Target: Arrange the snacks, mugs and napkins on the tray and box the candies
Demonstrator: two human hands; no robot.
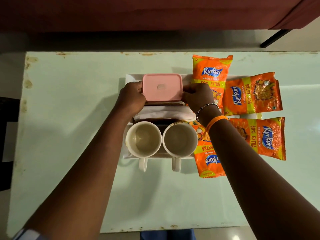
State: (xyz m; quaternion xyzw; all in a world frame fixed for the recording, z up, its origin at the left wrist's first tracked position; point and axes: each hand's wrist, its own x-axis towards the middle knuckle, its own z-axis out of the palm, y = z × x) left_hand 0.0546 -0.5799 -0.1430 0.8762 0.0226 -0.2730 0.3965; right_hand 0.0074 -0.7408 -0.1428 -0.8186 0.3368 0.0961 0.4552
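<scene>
A pink lidded box [162,87] sits at the far end of the white tray [129,77]. My left hand [132,97] grips its left side and my right hand [197,96] grips its right side. White napkins [164,114] lie just in front of the box. Two empty cream mugs [143,139] [180,139] stand side by side at the tray's near edge, handles toward me. Several orange snack packets [210,71] [252,94] [259,135] [208,160] lie on the tray's right part. No candies are visible.
The tray rests on a pale green table [69,118] with worn edges. A dark red sofa [138,13] lies beyond the far edge, with a black leg [275,38] at the right. A dark object [7,144] sits off the table's left side.
</scene>
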